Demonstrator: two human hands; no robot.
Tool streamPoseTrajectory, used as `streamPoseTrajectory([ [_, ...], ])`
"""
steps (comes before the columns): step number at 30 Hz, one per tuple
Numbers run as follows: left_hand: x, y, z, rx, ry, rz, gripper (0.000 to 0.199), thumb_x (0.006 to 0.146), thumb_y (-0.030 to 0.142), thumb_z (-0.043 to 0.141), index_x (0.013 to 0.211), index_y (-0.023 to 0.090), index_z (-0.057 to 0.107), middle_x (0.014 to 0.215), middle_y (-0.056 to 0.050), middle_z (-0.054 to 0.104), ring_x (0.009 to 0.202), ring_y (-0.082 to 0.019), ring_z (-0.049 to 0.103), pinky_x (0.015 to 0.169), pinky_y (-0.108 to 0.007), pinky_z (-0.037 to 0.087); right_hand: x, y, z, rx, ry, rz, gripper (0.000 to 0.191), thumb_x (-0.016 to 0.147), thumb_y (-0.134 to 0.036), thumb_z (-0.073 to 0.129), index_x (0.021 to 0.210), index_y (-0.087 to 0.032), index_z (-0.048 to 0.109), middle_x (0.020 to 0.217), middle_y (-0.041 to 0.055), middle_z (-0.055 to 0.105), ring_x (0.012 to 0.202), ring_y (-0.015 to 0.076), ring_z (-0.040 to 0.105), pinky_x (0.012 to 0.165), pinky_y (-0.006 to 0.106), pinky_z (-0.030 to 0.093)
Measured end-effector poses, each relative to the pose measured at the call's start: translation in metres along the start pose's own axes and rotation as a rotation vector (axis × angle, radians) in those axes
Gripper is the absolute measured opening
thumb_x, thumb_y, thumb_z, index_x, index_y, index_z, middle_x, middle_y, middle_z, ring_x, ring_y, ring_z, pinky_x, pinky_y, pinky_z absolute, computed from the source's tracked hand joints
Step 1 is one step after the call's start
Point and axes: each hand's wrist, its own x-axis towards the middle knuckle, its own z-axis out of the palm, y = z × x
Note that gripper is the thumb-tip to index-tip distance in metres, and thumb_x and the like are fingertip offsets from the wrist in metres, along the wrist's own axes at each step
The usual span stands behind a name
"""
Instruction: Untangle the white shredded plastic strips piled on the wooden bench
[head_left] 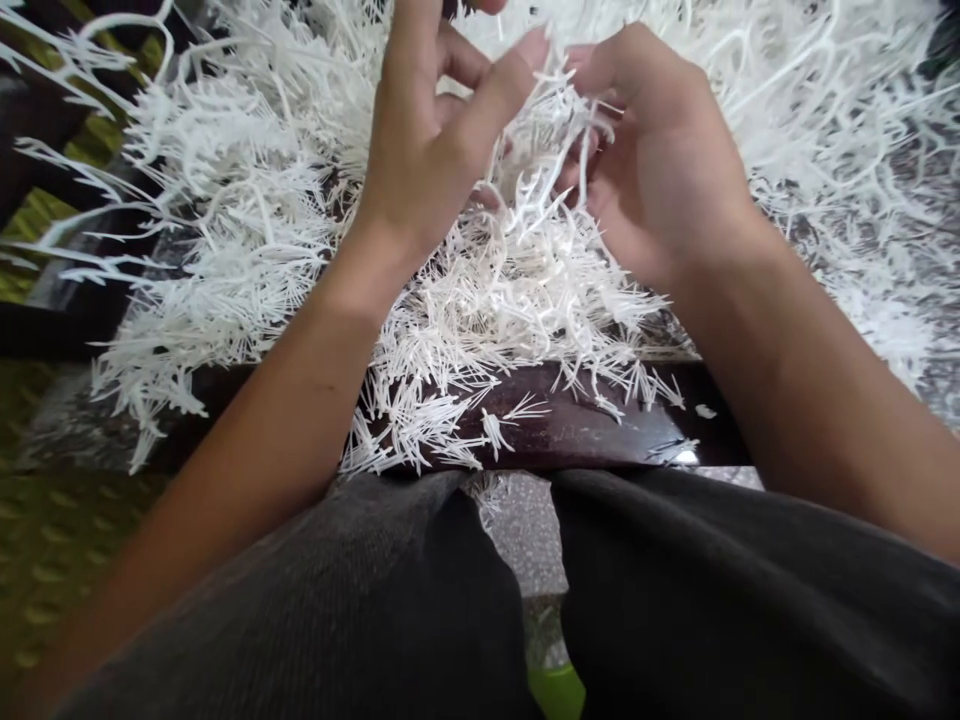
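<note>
The left hand [427,130] is raised over a big heap of thin white plastic sprigs [495,310], its fingers bent and its thumb stretched to the right, the tip close against a tuft of sprigs [551,150] rising between the hands. Whether those fingers grip anything, I cannot tell. The right hand [660,160] is curled inward, its fingers closed around that tuft, and the two hands almost meet. The heap is spiky and tangled and spreads far and to both sides, over most of the dark glossy worktop [570,430]. Loose sprigs lie scattered along the worktop's near edge, and more stick out past it on the left. Just nearer sits the person's lap in dark grey cloth [360,580], with a green patterned floor [45,560] at the near left.
</note>
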Motion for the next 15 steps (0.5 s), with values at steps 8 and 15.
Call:
streamPoseTrajectory([
  [8, -0.0005, 0.0066, 0.0018, 0.366, -0.1, 0.241, 0.011, 0.09, 0.024, 0.052, 0.086, 0.015, 0.058, 0.083, -0.003, 0.053, 0.073, -0.012, 0.049, 0.064, -0.025, 0.036, -0.0054, -0.0025, 0.0025, -0.068, 0.073, -0.081, 0.035, 0.088, -0.019, 0.056, 0.057, -0.02, 0.04, 0.066, -0.0005, 0.03, 0.056, 0.0118, 0.029, 0.051, 0.027, 0.027],
  [15, 0.0003, 0.0019, 0.0035, 0.332, -0.128, 0.217, 0.022, 0.094, 0.021, 0.042, 0.072, 0.018, 0.044, 0.063, 0.003, 0.035, 0.057, -0.01, 0.031, 0.058, -0.026, 0.022, -0.0046, -0.0034, 0.0049, -0.089, 0.092, -0.091, 0.03, 0.084, -0.017, 0.057, 0.058, -0.02, 0.041, 0.067, 0.0001, 0.028, 0.056, 0.0121, 0.029, 0.05, 0.027, 0.026],
])
